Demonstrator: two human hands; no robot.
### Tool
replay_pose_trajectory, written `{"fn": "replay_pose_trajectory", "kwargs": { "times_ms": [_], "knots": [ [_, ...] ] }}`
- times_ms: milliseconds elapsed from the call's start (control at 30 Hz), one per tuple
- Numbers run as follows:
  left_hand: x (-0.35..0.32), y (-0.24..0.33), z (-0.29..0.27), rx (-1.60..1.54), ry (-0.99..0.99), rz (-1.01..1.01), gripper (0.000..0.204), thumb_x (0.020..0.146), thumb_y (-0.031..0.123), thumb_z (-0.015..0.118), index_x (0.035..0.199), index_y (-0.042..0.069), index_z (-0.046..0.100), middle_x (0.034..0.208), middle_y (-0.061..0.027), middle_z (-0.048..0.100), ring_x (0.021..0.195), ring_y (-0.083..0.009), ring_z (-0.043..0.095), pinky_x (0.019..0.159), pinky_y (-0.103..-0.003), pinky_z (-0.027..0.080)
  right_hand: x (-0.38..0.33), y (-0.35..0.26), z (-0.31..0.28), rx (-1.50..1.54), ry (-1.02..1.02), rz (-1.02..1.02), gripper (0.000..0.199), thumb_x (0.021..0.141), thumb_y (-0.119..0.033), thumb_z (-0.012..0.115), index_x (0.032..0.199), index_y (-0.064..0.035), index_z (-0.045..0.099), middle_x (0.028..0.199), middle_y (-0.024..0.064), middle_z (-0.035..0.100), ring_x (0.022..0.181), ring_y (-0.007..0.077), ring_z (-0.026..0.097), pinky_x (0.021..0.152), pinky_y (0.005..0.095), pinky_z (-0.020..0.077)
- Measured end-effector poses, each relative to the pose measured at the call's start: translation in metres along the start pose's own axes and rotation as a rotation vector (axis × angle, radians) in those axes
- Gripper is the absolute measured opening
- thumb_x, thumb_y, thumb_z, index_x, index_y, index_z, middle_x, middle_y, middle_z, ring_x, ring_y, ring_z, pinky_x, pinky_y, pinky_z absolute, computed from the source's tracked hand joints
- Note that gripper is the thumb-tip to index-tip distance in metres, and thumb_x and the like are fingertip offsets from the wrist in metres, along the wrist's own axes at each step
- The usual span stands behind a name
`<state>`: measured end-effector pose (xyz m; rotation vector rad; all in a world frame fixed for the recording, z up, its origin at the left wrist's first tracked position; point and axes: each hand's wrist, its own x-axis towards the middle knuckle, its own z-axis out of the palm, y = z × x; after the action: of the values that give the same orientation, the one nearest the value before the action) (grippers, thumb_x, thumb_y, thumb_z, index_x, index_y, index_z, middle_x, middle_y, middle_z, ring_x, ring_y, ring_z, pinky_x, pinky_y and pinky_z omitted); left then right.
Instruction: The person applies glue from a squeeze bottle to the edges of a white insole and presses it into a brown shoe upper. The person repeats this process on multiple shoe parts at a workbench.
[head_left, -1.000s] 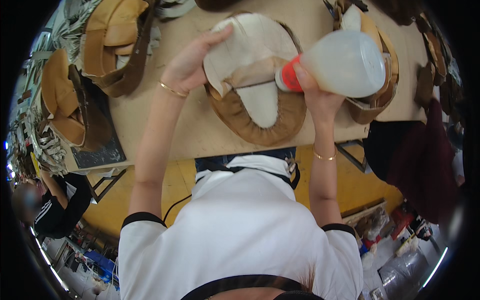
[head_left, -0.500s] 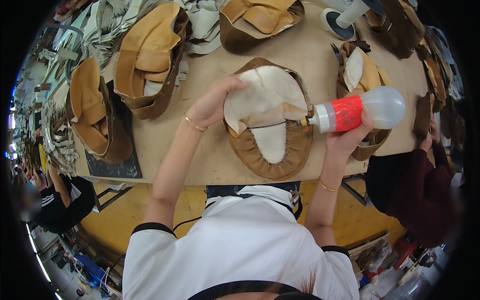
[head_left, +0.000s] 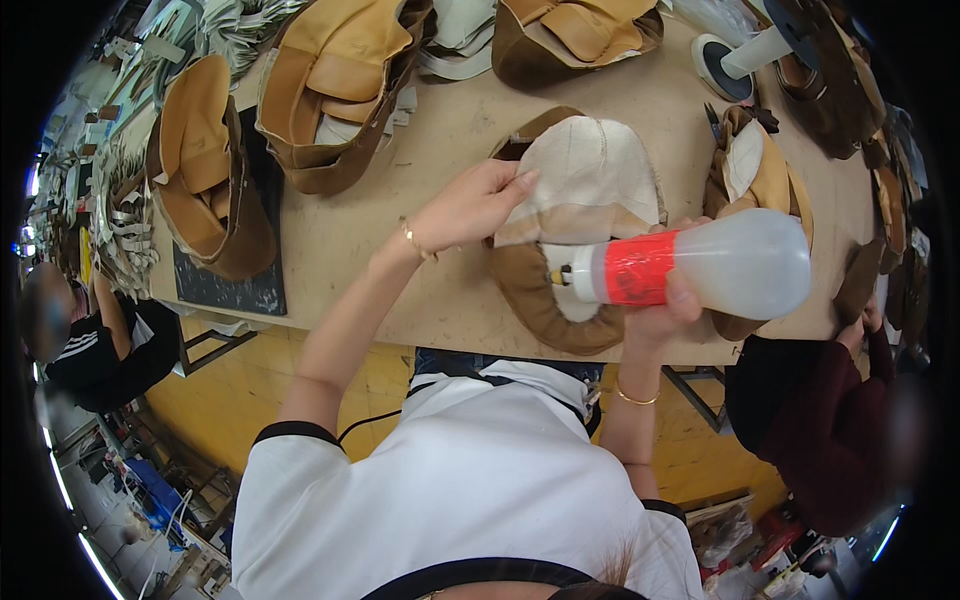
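Note:
A brown shoe upper with a gathered toe lies on the table in front of me. Its whitish fabric lining is turned up over the far part. Between thumb and fingers, my left hand pinches the lining's left edge. My right hand is wrapped around a translucent squeeze bottle with a red band and pale liquid inside. The bottle lies nearly level, its nozzle pointing left above the pale inner patch near the toe. Whether the tip touches the upper, I cannot tell.
More brown uppers with tan linings lie around, one on a black board. Another upper sits right of the bottle. A white spool stand is at the back right. People work at both sides.
The bottle has moved left and nearer to me, from the lining's right edge to over the toe part. The lining is turned slightly, with my left hand still on its edge.

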<state>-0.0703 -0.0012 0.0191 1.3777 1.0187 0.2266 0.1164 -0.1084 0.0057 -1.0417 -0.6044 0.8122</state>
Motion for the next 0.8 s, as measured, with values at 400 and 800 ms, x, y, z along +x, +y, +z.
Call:
{"fn": "replay_pose_trajectory", "kwargs": {
  "times_ms": [400, 800],
  "knots": [
    [0.017, -0.008, 0.002, -0.241, -0.241, -0.230, 0.041, 0.098, 0.039, 0.037, 0.104, 0.004, 0.058, 0.085, 0.0004, 0.059, 0.070, -0.0050, 0.053, 0.060, -0.023, 0.047, -0.023, 0.033, 0.010, -0.266, -0.240, -0.260, 0.066, 0.069, -0.031, 0.067, 0.120, -0.0033, 0.036, 0.108, 0.0073, 0.039, 0.099, 0.0219, 0.042, 0.093, 0.0373, 0.0375],
    [-0.017, 0.004, -0.019, 0.653, -0.367, 0.402, 0.028, 0.081, 0.021, 0.066, 0.095, -0.003, 0.063, 0.109, -0.0220, 0.058, 0.095, -0.0303, 0.056, 0.077, -0.039, 0.045, -0.003, 0.012, -0.016, 0.415, -0.016, 0.158, 0.059, 0.061, -0.029, 0.061, 0.112, -0.0072, 0.042, 0.096, 0.0042, 0.048, 0.088, 0.0163, 0.051, 0.083, 0.0310, 0.0461]
  ]
}}
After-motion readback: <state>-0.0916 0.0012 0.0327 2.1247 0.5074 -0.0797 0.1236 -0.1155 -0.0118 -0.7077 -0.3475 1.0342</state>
